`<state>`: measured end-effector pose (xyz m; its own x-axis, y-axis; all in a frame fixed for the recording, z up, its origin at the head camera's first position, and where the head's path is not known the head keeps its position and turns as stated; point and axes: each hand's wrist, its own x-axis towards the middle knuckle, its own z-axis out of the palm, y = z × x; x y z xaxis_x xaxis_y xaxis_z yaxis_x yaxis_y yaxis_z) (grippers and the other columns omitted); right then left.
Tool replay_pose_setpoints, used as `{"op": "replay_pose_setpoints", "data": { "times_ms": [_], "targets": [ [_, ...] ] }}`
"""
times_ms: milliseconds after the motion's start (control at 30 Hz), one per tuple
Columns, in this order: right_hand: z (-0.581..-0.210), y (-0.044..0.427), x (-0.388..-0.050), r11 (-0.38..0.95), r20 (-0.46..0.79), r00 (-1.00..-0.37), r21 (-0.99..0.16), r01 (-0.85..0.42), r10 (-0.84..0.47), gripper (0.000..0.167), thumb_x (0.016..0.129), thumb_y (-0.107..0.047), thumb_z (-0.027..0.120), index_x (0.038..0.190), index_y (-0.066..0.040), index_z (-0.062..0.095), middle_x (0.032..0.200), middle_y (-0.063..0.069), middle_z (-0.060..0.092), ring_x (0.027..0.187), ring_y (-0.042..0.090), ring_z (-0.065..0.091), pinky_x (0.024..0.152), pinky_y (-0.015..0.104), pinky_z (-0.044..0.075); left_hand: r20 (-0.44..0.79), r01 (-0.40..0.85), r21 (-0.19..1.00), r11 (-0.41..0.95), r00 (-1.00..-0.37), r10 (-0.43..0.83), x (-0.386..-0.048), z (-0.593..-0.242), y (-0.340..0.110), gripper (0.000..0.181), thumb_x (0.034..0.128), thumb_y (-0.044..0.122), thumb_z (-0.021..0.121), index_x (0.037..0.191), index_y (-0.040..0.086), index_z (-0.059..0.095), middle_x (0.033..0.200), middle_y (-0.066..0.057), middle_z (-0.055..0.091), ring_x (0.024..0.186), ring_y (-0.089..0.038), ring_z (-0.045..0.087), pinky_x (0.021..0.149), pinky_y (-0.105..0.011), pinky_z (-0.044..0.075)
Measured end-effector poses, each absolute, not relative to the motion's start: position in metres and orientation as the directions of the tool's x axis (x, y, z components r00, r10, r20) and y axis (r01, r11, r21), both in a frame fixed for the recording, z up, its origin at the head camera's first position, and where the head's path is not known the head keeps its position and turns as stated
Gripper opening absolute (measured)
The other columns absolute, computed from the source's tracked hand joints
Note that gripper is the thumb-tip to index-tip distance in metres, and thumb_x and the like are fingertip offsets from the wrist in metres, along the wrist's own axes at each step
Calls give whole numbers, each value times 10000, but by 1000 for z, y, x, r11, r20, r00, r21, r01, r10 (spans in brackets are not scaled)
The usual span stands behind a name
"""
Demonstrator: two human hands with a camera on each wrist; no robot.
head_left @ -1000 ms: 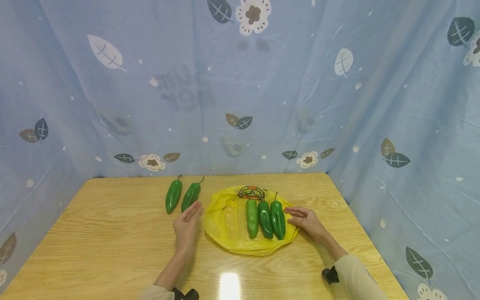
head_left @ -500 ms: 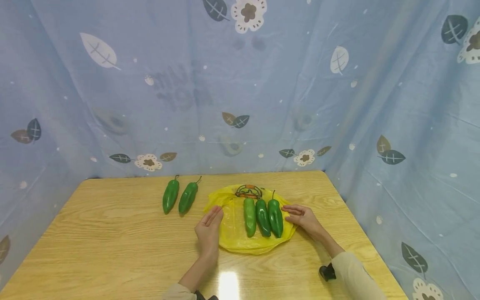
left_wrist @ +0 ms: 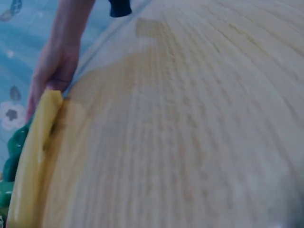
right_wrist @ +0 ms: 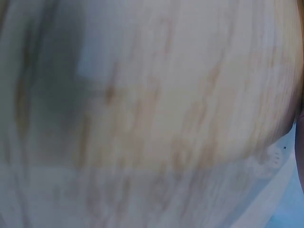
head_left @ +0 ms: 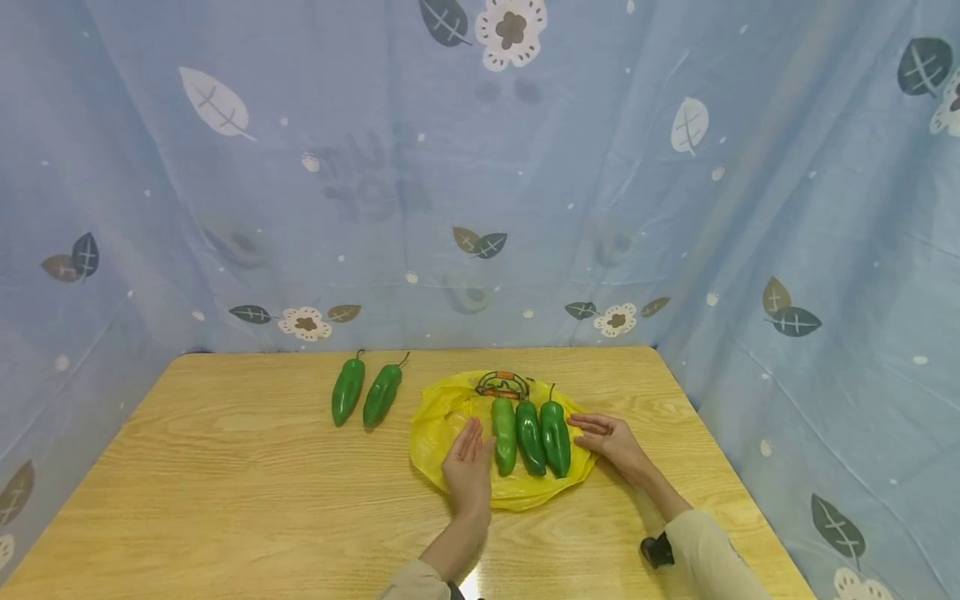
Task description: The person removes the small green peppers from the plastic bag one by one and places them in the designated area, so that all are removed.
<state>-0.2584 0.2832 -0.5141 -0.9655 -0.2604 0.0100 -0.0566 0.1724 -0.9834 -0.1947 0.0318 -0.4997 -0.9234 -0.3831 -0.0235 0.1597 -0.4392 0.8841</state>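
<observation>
On the table lies a flattened yellow plastic bag (head_left: 430, 437) with three green peppers on top: a lighter pepper (head_left: 504, 437), a middle pepper (head_left: 531, 442) and a right-hand pepper (head_left: 556, 442). My left hand (head_left: 468, 475) is over the bag's left part, fingers fairly straight, close beside the lighter pepper; whether it touches is unclear. At the bag's right edge my right hand (head_left: 611, 437) has relaxed fingers beside the right-hand pepper, contact unclear. In the left wrist view the bag's edge (left_wrist: 35, 161) and the right hand (left_wrist: 54, 71) appear at the left.
Two more green peppers, a left one (head_left: 347, 392) and a slanted one (head_left: 382, 396), lie left of the bag on the wooden table (head_left: 247, 467). A blue patterned curtain (head_left: 360, 183) closes off the back and sides. The right wrist view shows mostly blurred table.
My left hand has moved right, from beside the slanted pepper, across the bag's left part to the lighter pepper. My right hand and the peppers have stayed in place.
</observation>
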Motion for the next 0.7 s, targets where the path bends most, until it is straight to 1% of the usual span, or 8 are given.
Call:
{"op": "replay_pose_setpoints", "data": {
  "times_ms": [167,333,500,633,700],
  "targets": [
    [-515,283,-259,168,15,-965,-984,-61,-262,451,882,-6,660,1284,135,511,1258,233,591,1056,72,625,869,202,538,-56,99,914,-392,-930,-364,-196,-509,38,587,840,-48,680,1378,-50,447,1434,-186,438,1336,-325,401,1062,-289,389],
    [-513,282,-258,158,15,-961,-986,-60,-275,467,887,-18,660,1299,132,499,1294,299,534,1088,90,612,872,189,531,-50,66,950,-304,-933,-357,-195,-515,42,624,826,-26,707,1388,-47,436,1451,-171,420,1347,-336,377,1065,-302,381],
    [-510,281,-258,155,2,-963,-987,-45,-270,481,878,-17,669,1303,129,497,1305,312,518,1090,83,605,868,181,529,-62,11,977,-214,-941,-332,-195,-513,46,700,796,5,744,1406,-50,404,1467,-186,387,1350,-365,356,1077,-358,374],
    [-512,282,-259,146,1,-961,-988,-43,-275,481,879,-10,666,1303,134,492,1302,316,517,1097,122,616,869,192,533,-64,-7,983,-182,-949,-309,-192,-509,49,743,781,-27,746,1418,-73,367,1482,-217,345,1356,-400,320,1088,-419,360],
    [-513,282,-259,144,0,-960,-989,-42,-280,479,883,-9,662,1306,135,489,1305,314,516,1118,160,611,875,199,533,-60,-7,985,-173,-952,-302,-192,-509,49,742,782,-35,743,1419,-76,364,1483,-224,342,1357,-403,317,1088,-421,359]
  ]
}}
